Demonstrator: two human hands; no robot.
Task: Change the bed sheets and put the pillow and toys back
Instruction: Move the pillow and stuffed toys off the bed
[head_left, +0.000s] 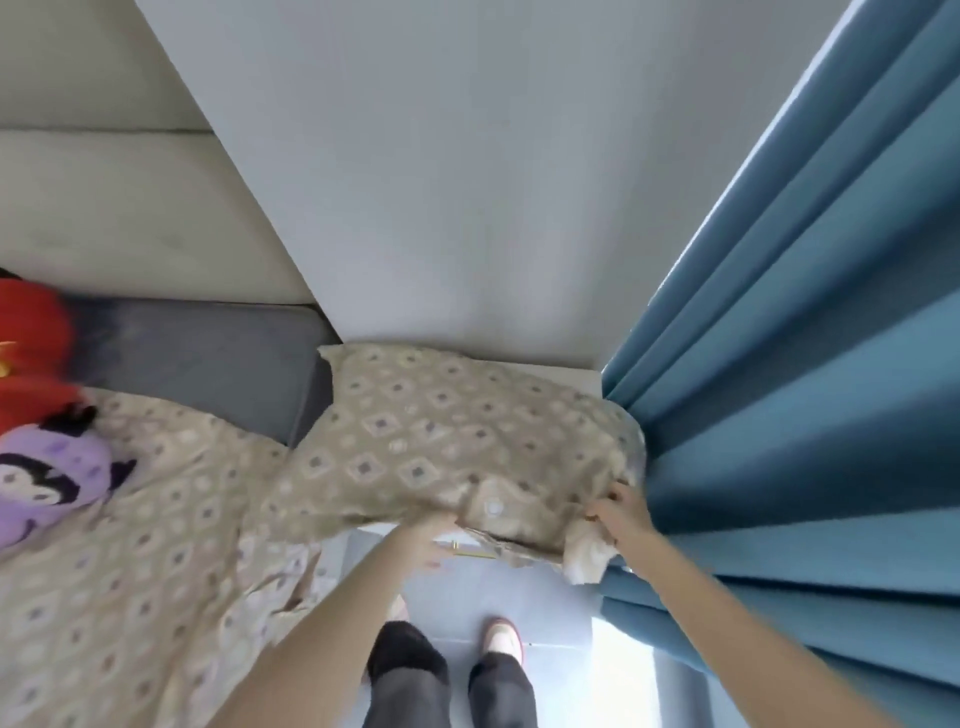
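Observation:
A pillow (441, 436) in a beige diamond-patterned case lies on a white bedside cabinet (566, 374) between the bed and the curtain. My left hand (423, 535) reaches under its near edge, fingers partly hidden and blurred. My right hand (618, 512) pinches the pillow's near right corner, where white filling shows. The same beige patterned sheet (156, 545) covers the bed at left. A purple plush toy (47, 478) and a red plush toy (31, 353) lie on the bed at the far left.
Blue curtains (805, 364) hang close at the right. A grey mattress end (208, 358) and cream padded headboard (104, 208) sit behind the sheet. A white wall (441, 182) rises ahead. My legs and slippers stand on the pale floor (556, 613).

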